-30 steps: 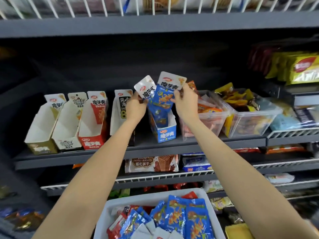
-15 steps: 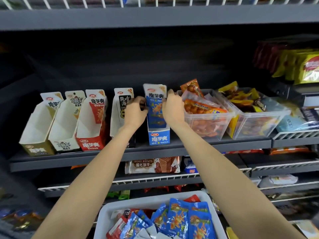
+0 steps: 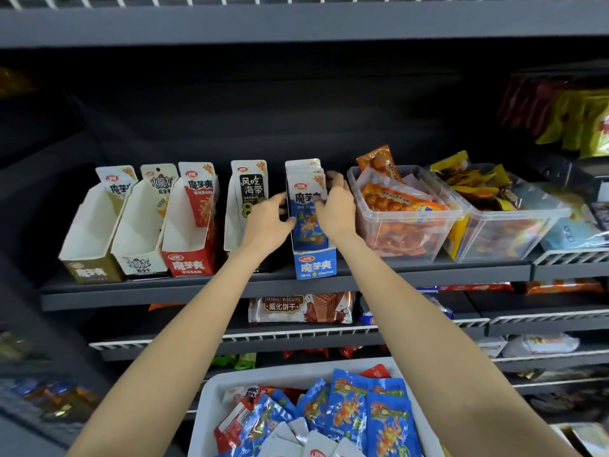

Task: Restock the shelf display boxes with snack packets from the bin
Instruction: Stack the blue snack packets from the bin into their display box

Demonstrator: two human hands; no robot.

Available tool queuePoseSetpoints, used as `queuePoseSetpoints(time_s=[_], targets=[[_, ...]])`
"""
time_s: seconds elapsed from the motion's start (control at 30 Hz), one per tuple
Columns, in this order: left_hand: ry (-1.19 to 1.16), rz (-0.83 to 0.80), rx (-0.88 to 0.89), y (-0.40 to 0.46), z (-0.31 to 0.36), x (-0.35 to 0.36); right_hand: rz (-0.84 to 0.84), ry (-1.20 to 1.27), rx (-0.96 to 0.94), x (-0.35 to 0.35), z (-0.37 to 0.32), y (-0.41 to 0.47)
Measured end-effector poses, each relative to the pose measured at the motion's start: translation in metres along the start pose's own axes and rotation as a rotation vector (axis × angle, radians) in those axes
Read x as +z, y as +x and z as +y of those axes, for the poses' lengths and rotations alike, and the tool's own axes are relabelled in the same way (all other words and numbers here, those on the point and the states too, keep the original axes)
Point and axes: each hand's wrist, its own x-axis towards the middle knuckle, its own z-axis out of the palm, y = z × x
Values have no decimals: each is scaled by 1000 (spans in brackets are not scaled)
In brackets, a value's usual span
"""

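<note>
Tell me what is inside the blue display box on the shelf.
The blue display box holds upright blue snack packets, gripped by the left hand and right hand. The front packet and box wall hide the count behind.

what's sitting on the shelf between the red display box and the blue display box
In the head view, one black-and-white cardboard display box stands between the red display box and the blue display box.

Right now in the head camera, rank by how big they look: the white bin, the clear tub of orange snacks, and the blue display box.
1. white bin, though it's nearest the camera
2. clear tub of orange snacks
3. blue display box
</note>
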Motion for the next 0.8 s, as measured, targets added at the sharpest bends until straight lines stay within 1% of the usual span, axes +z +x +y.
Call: queuePoseSetpoints(time_s=[0.1,0.17,0.23,0.3,0.33,0.4,0.47,0.5,0.57,0.63,0.7,0.77,0.8], targets=[[22,16,11,-10,6,-4,2,2,-127,-12,-1,-20],[4,96,49,-24,11,-7,47,30,-234,-27,-2,-45],[-29,218,149,-51,15,-12,75,53,-327,-46,-3,-78],[-54,326,273,-88,16,-14,37,34,-383,-63,4,-111],[-63,348,325,-105,15,-14,-5,11,-392,-70,10,-127],[-74,337,389,-140,8,-10,-143,-35,-360,-83,26,-157],[-41,256,402,-173,-6,-1,-337,-88,-285,-89,45,-186],[-20,181,382,-189,-15,5,-433,-124,-244,-91,55,-201],[20,-36,266,-219,-33,16,-606,-211,-146,-92,74,-231],[117,-277,136,-244,-48,27,-736,-297,-82,-93,89,-258],[206,-451,47,-265,-55,33,-848,-418,-45,-95,98,-277],[235,-519,-2,-284,-53,36,-923,-542,-59,-97,101,-291],[257,-546,-12,-293,-51,38,-955,-556,-63,-98,101,-298]])
